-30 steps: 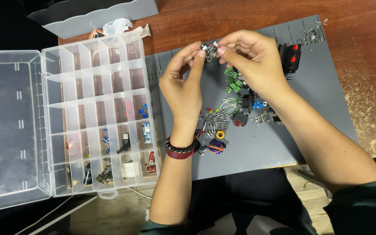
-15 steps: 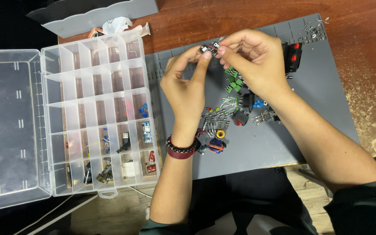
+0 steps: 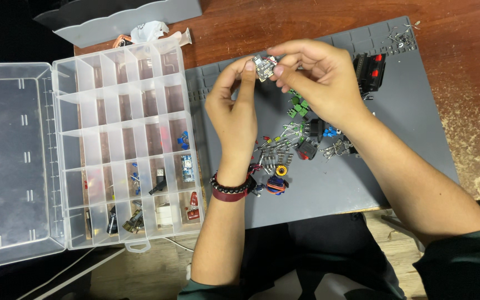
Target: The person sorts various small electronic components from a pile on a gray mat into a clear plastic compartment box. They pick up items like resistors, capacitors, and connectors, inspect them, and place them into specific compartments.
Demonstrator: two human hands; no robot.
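While pinched level: small board (image 3: pixel 264 68), left-right.

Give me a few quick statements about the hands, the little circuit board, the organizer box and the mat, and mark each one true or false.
1. Both hands pinch one small circuit board above the grey mat. True: the left hand and right hand both have fingertips on it.
2. The clear organizer box is closed. False: its lid lies open to the left.
3. Bracelets sit on the left wrist. True.
4. All the box compartments are full. False: most are bare; parts sit mainly in the lower rows.
5. The green terminal blocks lie in the box. False: they lie on the mat, under the right hand.
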